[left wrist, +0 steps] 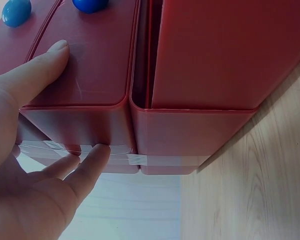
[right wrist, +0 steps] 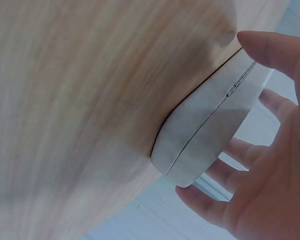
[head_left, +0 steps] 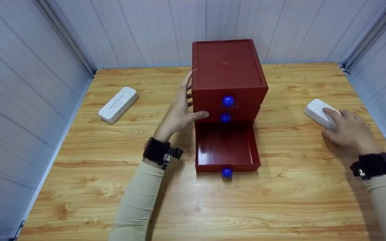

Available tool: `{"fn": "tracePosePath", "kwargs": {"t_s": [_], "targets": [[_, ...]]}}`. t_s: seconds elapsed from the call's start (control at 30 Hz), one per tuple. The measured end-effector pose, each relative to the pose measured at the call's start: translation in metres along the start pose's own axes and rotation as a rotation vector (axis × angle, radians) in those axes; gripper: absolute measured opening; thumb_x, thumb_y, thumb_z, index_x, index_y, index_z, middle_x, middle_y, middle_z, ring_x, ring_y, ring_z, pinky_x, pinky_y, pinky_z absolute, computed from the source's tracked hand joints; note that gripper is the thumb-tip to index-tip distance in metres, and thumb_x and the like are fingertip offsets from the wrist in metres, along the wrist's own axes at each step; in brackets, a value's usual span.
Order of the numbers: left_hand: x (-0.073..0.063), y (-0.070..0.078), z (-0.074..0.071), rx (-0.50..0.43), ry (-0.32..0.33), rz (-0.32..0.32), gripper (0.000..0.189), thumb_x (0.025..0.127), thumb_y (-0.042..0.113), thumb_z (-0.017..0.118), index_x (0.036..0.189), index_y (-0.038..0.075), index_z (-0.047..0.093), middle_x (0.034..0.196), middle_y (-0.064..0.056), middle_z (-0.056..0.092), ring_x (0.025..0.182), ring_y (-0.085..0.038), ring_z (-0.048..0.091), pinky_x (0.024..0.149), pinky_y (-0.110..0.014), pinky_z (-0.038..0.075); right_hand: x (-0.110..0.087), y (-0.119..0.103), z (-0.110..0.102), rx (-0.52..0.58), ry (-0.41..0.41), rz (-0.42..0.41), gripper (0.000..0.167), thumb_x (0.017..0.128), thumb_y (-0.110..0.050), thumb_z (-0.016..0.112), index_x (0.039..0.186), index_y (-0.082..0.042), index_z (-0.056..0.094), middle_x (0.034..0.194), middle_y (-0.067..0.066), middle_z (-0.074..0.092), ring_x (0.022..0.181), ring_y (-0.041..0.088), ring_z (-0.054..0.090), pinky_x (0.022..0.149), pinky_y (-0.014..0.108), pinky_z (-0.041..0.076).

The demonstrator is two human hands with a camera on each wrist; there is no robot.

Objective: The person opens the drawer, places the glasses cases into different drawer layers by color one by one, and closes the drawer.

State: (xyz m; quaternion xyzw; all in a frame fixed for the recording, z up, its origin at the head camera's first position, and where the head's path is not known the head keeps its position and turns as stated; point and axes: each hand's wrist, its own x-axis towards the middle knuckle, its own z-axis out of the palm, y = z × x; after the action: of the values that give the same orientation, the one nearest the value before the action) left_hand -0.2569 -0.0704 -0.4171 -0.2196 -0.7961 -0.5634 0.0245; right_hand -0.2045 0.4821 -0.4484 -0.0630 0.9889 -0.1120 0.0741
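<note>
A dark red drawer cabinet [head_left: 228, 63] with blue round knobs stands mid-table, its bottom drawer [head_left: 226, 167] pulled out toward me. My left hand [head_left: 179, 113] is spread against the cabinet's left side, the thumb on the front beside the knobs. In the left wrist view, fingertips [left wrist: 101, 150] touch the side near a strip of clear tape. At the right, my right hand [head_left: 350, 130] reaches over a white glasses case [head_left: 318, 110] lying on the table. The right wrist view shows its hinged seam, with thumb and fingers on opposite sides of the case [right wrist: 200, 125], fingers loosely spread.
A second white glasses case [head_left: 118, 104] with faint lettering lies at the left of the wood-grain table [head_left: 89, 187]. Pale panels [head_left: 156, 30] wall in the back and both sides. Each wrist wears a black strap with a camera [head_left: 156, 150].
</note>
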Motion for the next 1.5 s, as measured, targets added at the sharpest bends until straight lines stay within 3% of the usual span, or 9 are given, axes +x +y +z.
{"fn": "tracePosePath", "kwargs": {"t_s": [0.23, 0.37, 0.67, 0.87, 1.03, 1.27, 1.5], "targets": [[0.0, 0.0, 0.001, 0.007, 0.001, -0.014, 0.131, 0.079, 0.007, 0.094, 0.167, 0.051, 0.007, 0.168, -0.01, 0.031, 0.139, -0.023, 0.054, 0.108, -0.032, 0.054, -0.004, 0.003, 0.0, 0.009, -0.04, 0.043, 0.083, 0.107, -0.036, 0.056, 0.171, -0.014, 0.008, 0.146, 0.052, 0.026, 0.122, 0.074, 0.036, 0.087, 0.088, 0.038], [0.0, -0.001, 0.0, -0.008, 0.0, 0.001, 0.131, 0.079, 0.005, 0.094, 0.168, 0.047, 0.007, 0.168, -0.01, 0.031, 0.139, -0.024, 0.054, 0.109, -0.033, 0.053, -0.005, 0.002, 0.001, 0.01, -0.029, 0.063, 0.084, 0.107, -0.036, 0.057, 0.171, -0.012, 0.008, 0.138, 0.054, 0.03, 0.115, 0.071, 0.042, 0.077, 0.083, 0.045], [0.001, 0.002, 0.002, -0.022, -0.013, -0.001, 0.129, 0.08, 0.0, 0.091, 0.171, 0.033, 0.006, 0.17, -0.012, 0.029, 0.141, -0.028, 0.052, 0.111, -0.037, 0.052, -0.008, -0.007, 0.005, 0.011, 0.018, 0.091, 0.086, 0.106, -0.047, 0.057, 0.17, -0.009, 0.015, 0.13, 0.054, 0.036, 0.108, 0.067, 0.047, 0.067, 0.075, 0.048], [0.001, 0.001, 0.001, -0.023, -0.011, 0.011, 0.13, 0.08, 0.004, 0.093, 0.169, 0.043, 0.007, 0.169, -0.009, 0.031, 0.14, -0.025, 0.053, 0.11, -0.036, 0.053, -0.01, -0.018, 0.011, 0.044, 0.063, 0.103, 0.086, 0.106, -0.052, 0.057, 0.17, -0.009, 0.018, 0.127, 0.051, 0.039, 0.101, 0.061, 0.05, 0.061, 0.066, 0.048], [0.001, 0.0, 0.001, -0.02, -0.013, 0.015, 0.128, 0.081, 0.007, 0.093, 0.168, 0.046, 0.008, 0.168, -0.009, 0.031, 0.14, -0.024, 0.052, 0.11, -0.036, 0.052, -0.017, -0.034, 0.012, 0.086, 0.101, 0.064, 0.083, 0.106, -0.047, 0.059, 0.169, -0.007, 0.023, 0.126, 0.05, 0.043, 0.101, 0.058, 0.051, 0.06, 0.064, 0.048], [0.001, 0.001, 0.001, -0.002, -0.014, 0.014, 0.13, 0.081, 0.008, 0.093, 0.168, 0.048, 0.006, 0.169, -0.009, 0.029, 0.142, -0.024, 0.051, 0.109, -0.035, 0.053, -0.029, -0.07, 0.008, 0.127, 0.138, -0.02, 0.08, 0.104, -0.041, 0.064, 0.167, -0.006, 0.029, 0.126, 0.049, 0.051, 0.102, 0.059, 0.055, 0.065, 0.072, 0.052], [0.002, -0.001, 0.002, -0.007, -0.012, 0.011, 0.129, 0.08, 0.006, 0.093, 0.169, 0.042, 0.008, 0.167, -0.01, 0.032, 0.14, -0.025, 0.053, 0.11, -0.034, 0.053, -0.041, -0.108, 0.003, 0.15, 0.158, -0.096, 0.076, 0.101, -0.037, 0.07, 0.164, -0.007, 0.037, 0.132, 0.046, 0.054, 0.108, 0.059, 0.057, 0.071, 0.077, 0.052]]}}
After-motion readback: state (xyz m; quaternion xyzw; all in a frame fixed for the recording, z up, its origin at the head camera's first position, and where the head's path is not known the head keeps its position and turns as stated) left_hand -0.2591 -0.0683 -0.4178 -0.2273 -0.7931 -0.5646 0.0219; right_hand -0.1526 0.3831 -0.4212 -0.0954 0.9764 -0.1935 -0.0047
